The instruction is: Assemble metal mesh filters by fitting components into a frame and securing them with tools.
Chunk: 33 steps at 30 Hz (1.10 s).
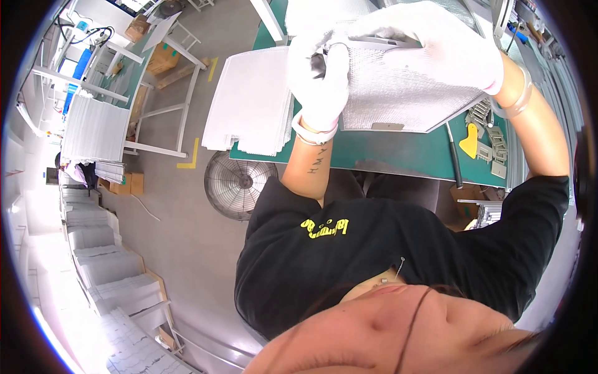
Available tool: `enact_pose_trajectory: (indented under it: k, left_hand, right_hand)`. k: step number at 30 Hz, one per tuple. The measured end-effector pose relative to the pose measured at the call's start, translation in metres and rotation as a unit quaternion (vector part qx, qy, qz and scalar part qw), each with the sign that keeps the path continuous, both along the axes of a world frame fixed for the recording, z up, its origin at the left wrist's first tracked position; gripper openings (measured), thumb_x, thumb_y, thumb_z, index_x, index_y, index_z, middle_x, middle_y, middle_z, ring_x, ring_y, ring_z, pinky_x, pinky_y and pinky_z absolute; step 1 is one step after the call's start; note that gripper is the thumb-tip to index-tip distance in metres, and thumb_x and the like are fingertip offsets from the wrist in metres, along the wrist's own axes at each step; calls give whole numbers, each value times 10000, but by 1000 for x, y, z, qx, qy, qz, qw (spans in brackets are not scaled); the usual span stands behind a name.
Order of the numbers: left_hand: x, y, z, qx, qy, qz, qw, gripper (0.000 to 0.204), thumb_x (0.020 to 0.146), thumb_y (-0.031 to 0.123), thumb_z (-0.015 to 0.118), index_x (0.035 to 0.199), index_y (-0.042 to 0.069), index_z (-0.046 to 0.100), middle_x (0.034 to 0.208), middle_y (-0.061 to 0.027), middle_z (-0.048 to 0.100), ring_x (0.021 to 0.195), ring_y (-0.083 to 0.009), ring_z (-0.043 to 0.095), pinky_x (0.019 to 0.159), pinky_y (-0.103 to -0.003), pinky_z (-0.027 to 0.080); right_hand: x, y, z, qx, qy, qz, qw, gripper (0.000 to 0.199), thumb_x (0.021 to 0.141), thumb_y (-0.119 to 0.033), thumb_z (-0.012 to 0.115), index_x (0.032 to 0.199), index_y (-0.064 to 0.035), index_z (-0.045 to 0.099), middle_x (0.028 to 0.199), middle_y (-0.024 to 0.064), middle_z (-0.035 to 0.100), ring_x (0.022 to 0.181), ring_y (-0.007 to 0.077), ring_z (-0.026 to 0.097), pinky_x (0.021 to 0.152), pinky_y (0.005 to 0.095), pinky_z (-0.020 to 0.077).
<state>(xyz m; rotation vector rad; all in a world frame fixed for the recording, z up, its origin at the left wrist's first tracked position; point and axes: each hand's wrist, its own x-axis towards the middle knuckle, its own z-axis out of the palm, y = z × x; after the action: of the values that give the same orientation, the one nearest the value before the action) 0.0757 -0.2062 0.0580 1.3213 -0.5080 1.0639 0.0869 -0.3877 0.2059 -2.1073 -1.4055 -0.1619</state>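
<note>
A silver mesh panel [405,93] with a thin metal frame is tilted over the green work table. My left hand [321,78], in a white glove, is closed at the panel's left far corner with thumb and fingers pinched together. A small dark piece shows between those fingers, too small to name. White-gloved too, my right hand [436,50] reaches across the panel from the right, its fingers bent over the far frame edge. Part of the frame strip shows beneath that palm. The fingertips of both hands are partly hidden.
Beside my left wrist lies a stack of white sheets [246,103] on the green table [386,153]. To the right are a black-handled tool [455,162], a yellow scraper [468,141] and several metal brackets [496,138]. A round floor fan [243,182] stands below the table's left edge.
</note>
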Motion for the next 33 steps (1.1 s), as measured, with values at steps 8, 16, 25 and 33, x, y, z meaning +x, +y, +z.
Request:
enact_pose_trajectory:
  k: [8, 16, 25, 33]
  left_hand:
    - [14, 7, -15, 13, -35, -38, 999, 271, 917, -1, 656, 1178, 2, 585, 1010, -66, 628, 842, -87, 575, 759, -223, 476]
    - [10, 2, -24, 3, -46, -110, 993, 307, 886, -42, 637, 1185, -9, 575, 1075, -100, 642, 907, -141, 634, 814, -259, 510]
    - [3, 2, -15, 10, -37, -71, 997, 278, 866, -66, 642, 1133, 5, 612, 1030, -82, 637, 828, -125, 604, 742, -239, 490]
    - [0, 8, -22, 86, -21, -66, 994, 334, 947, -30, 549, 1254, 36, 437, 1133, -77, 530, 918, -101, 540, 843, -247, 458]
  right_hand:
    - [-20, -27, -2, -145, -351, -21, 925, 501, 828, -71, 683, 1323, -134, 633, 980, 91, 681, 867, 245, 665, 815, 342, 533]
    - [-19, -33, -39, -162, -474, -79, 862, 469, 835, -117, 665, 1302, -92, 633, 773, 51, 557, 667, 208, 560, 636, 341, 474]
    - [-12, -15, -44, -93, -266, -69, 957, 351, 875, -143, 653, 1207, -31, 650, 998, 162, 679, 905, 329, 661, 818, 403, 531]
    - [-26, -1, -32, -192, -194, -168, 947, 378, 872, -129, 653, 1224, 9, 641, 1193, 172, 677, 1052, 343, 663, 956, 393, 514]
